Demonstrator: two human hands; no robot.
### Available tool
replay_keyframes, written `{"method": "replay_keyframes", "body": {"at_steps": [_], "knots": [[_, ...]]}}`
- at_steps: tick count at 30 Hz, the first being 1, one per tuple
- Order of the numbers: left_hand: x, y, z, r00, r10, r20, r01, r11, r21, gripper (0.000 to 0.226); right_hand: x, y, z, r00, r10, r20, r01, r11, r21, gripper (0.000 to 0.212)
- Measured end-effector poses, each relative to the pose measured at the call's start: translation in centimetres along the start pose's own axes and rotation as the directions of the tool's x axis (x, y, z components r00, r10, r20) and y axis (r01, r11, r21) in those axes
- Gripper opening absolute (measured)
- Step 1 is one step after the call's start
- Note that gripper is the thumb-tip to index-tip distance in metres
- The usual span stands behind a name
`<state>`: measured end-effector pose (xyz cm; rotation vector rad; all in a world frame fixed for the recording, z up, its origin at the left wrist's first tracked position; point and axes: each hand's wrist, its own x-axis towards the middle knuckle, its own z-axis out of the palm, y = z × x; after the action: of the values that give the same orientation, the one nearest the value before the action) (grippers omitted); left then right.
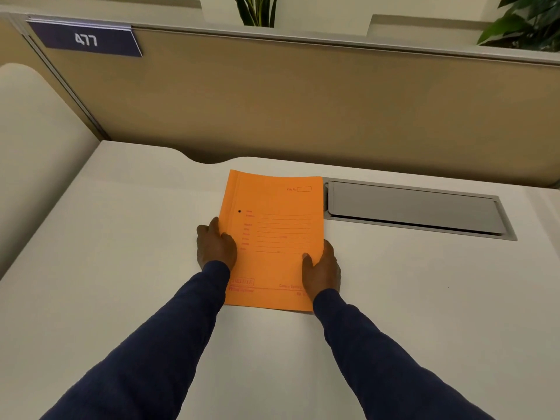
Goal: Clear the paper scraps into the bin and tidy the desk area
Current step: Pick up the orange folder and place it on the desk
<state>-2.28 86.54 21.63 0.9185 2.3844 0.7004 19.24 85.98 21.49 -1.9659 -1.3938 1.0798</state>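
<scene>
An orange file folder [272, 225] with red printed lines lies flat on the white desk [121, 237], near its middle. My left hand [215, 245] grips the folder's left edge, fingers curled around it. On the right edge sits my right hand [322, 268], thumb on top of the cover. Both arms wear dark blue sleeves. No paper scraps and no bin show in the head view.
A grey cable-hatch lid [415, 207] is set into the desk just right of the folder. A tan partition [303, 101] with a "477" sign [86, 40] backs the desk. Plants [527, 22] stand behind it. A cream rounded panel [33, 147] rises at the left.
</scene>
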Motion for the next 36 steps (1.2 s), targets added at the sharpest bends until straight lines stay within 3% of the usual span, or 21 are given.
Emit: {"method": "replay_keyframes", "body": {"at_steps": [3,6,9,13,21,36], "knots": [[0.9,0.0,0.6,0.997,0.055,-0.047,-0.053,0.997,0.054,0.052,0.5,-0.5,0.4,0.999,-0.035,0.011,0.036,0.993,-0.113,0.065],[1.1,-0.3,1.3,0.987,0.147,-0.073,-0.130,0.972,0.195,0.051,0.7,-0.2,0.6,0.992,-0.129,0.014,0.128,0.952,-0.279,0.068],[1.1,-0.7,1.7,0.975,0.215,-0.062,-0.181,0.919,0.350,0.045,0.8,0.4,0.6,0.983,-0.171,0.063,0.178,0.827,-0.533,0.067],[1.2,-0.6,1.6,0.976,0.215,-0.039,-0.182,0.896,0.406,0.044,0.7,0.9,0.1,0.975,-0.178,0.136,0.223,0.708,-0.670,0.070],[-0.2,-0.8,0.2,0.987,0.155,0.036,-0.158,0.932,0.327,0.062,-0.3,2.1,-2.1,0.979,-0.156,0.131,0.204,0.765,-0.611,0.077],[-13.3,-5.8,-1.8,0.980,0.198,0.030,-0.196,0.918,0.346,0.067,-11.3,9.1,-7.5,0.980,-0.119,0.159,0.188,0.819,-0.542,0.078]]}}
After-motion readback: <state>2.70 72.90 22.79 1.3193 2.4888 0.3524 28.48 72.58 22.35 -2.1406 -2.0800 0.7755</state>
